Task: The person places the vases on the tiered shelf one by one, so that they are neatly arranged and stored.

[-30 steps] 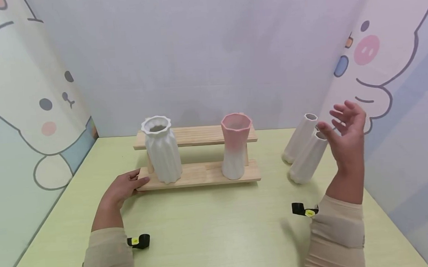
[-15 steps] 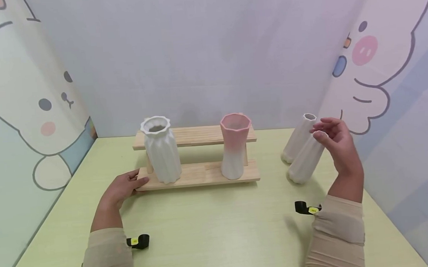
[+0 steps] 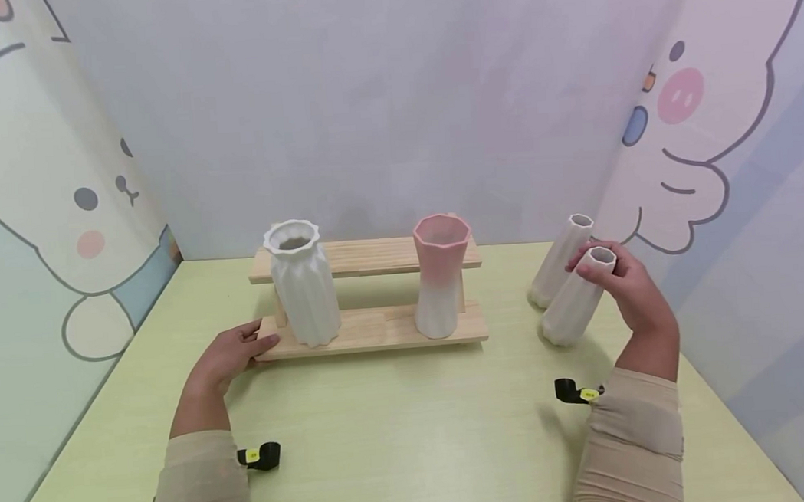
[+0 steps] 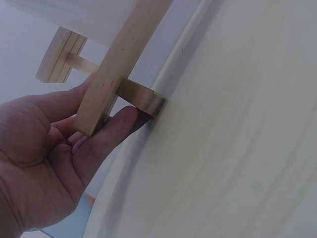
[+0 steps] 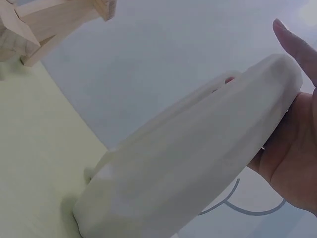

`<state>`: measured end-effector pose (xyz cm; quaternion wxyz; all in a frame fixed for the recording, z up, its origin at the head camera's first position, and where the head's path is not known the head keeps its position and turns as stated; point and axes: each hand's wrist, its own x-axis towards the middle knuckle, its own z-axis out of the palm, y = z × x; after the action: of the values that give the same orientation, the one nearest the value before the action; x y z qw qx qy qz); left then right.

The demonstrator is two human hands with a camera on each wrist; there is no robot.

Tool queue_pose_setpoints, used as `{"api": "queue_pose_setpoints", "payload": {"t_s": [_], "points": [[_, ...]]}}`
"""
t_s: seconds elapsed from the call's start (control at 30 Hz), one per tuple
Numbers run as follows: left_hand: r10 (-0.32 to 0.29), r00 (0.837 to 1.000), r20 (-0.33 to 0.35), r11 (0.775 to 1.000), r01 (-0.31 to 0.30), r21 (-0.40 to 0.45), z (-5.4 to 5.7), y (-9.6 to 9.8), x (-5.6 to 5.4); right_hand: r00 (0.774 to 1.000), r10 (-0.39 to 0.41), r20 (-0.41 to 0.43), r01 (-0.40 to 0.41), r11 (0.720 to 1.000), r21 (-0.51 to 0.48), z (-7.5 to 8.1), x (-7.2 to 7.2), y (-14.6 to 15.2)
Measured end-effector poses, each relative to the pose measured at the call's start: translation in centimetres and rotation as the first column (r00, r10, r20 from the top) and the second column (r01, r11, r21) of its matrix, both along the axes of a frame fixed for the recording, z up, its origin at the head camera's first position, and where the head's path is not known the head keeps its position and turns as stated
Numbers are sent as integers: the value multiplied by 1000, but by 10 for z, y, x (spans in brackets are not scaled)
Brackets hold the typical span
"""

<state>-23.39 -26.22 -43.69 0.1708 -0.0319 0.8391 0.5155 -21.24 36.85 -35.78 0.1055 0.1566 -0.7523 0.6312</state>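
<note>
My left hand [image 3: 231, 352] pinches the left end of the lower board of a two-tier wooden shelf [image 3: 379, 329]. In the left wrist view, fingers lie on both sides of that board [image 4: 111, 69]. At the right, my right hand [image 3: 628, 283] is round the neck of the nearer slim white vase [image 3: 571, 310], thumb in front and fingers behind. The vase's base is on the table, and it appears tilted in the head view. Close behind it is a similar white vase [image 3: 560, 260]. The right wrist view shows the nearer vase [image 5: 188, 153] large, partly covering the other.
A white fluted vase [image 3: 304, 295] stands on the left of the lower board. Right of it is a pink-and-white vase [image 3: 439, 295]. The upper board [image 3: 375, 256] is behind them. Cloth walls with cartoon animals enclose the pale table [image 3: 399, 435] at back and sides.
My right hand has come down and left onto the neck of the nearer slim white vase, its fingers closing round it. The left hand keeps its hold on the shelf.
</note>
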Motion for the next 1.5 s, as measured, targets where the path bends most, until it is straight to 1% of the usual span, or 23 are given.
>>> {"api": "queue_pose_setpoints", "payload": {"t_s": [0.17,0.27,0.37,0.43,0.53,0.63,0.7,0.97,1.07,1.27,1.5], "points": [[4,1000,1,1000,-4,2,-1,0,1,999,13,49,-15,999,47,-7,-4,4],[1,1000,-2,1000,-1,2,-1,0,1,996,5,85,-11,997,72,-11,-5,6],[0,1000,-7,1000,0,5,-1,0,1,995,7,100,-15,997,82,-13,-6,8],[-1,1000,-10,1000,1,8,-1,0,1,994,12,106,-21,996,84,-13,-6,8],[1,1000,-10,1000,-1,5,-1,0,0,993,17,114,-27,996,86,-7,-2,3],[0,1000,-5,1000,0,-5,0,1,2,994,14,113,-25,995,98,-1,3,-2],[0,1000,-4,1000,0,-7,1,1,2,994,9,105,-20,994,109,0,4,-4],[-6,1000,-3,1000,6,2,1,1,2,994,-34,102,19,991,136,-10,-4,5],[-8,1000,-4,1000,8,9,1,1,2,994,-41,105,26,990,142,-10,-4,5],[-17,1000,-4,1000,17,18,3,1,2,996,-36,84,23,988,152,-4,-3,2],[-18,1000,-4,999,18,27,4,1,3,994,-102,48,90,976,199,1,-3,-2]]}}
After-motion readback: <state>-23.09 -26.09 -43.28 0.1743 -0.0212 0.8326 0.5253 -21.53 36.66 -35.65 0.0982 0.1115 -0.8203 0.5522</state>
